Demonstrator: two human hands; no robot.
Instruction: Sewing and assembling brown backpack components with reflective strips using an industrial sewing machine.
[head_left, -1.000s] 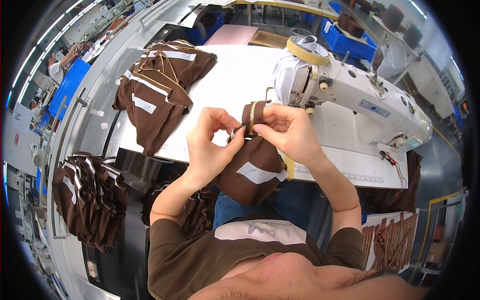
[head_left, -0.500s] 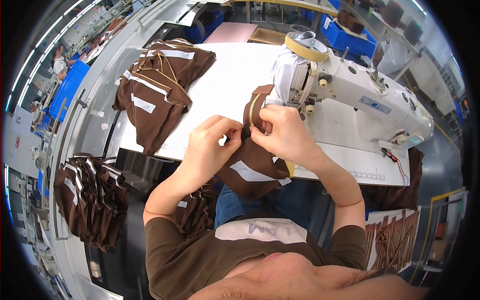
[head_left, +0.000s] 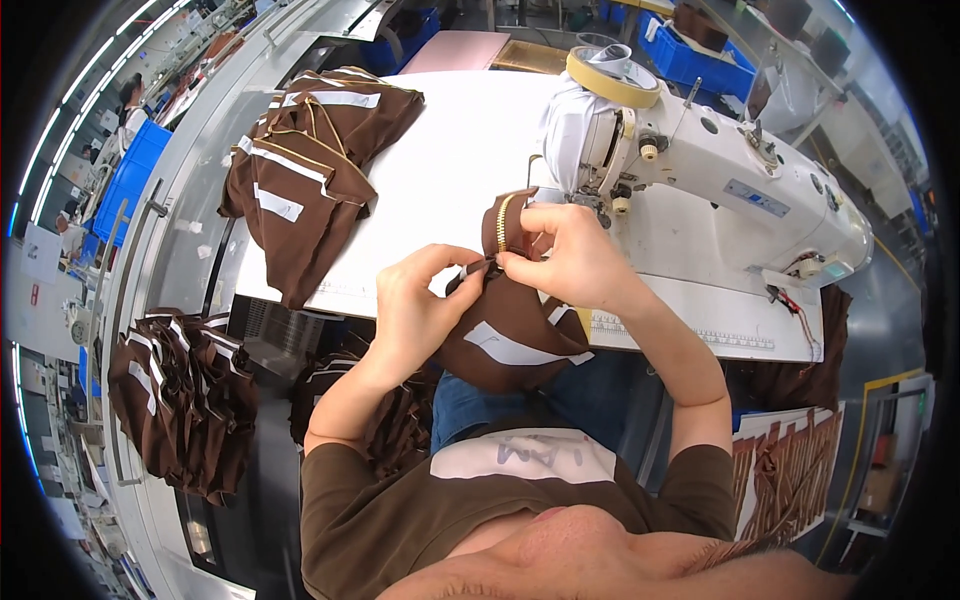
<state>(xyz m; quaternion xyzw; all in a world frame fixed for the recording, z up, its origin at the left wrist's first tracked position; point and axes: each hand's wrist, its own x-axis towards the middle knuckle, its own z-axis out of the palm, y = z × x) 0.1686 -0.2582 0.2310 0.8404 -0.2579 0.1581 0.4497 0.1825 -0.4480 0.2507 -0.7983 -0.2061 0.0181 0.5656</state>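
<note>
Pinching on both sides: left hand [head_left: 415, 303] has thumb and forefinger closed on a thin dark strip [head_left: 464, 277], right hand [head_left: 575, 260] nips the lower end of a brown zipper [head_left: 503, 222] with gold teeth. The 2 hands are near each other, fingertips almost meeting where strip and zipper come together. Zipper rises from the right hand in a slight curve, top end toward the machine. Brown fabric piece [head_left: 512, 308] hangs below the hands at the front edge of the white tabletop [head_left: 450, 150], over blue jeans [head_left: 458, 406]; white patch [head_left: 505, 347] on its face. Can't tell how zipper and piece meet, fingers cover it.

Around that: white sewing machine [head_left: 700, 165] right of the hands, white cloth [head_left: 563, 140] over its left end, yellow tape roll [head_left: 618, 93] on top. Ruler strip [head_left: 700, 338] along the front edge, right side. Stack of brown pieces [head_left: 300, 240] with white strips and gold edging, left on the tabletop. 2 more brown bundles: 1 far-left pile [head_left: 180, 420], 1 lower heap [head_left: 400, 430] beside the left forearm [head_left: 350, 400]. Lower right, brown strips [head_left: 775, 470] on a white sheet. Blue bins: 1 upper left [head_left: 138, 180], 1 upper right [head_left: 700, 62].
</note>
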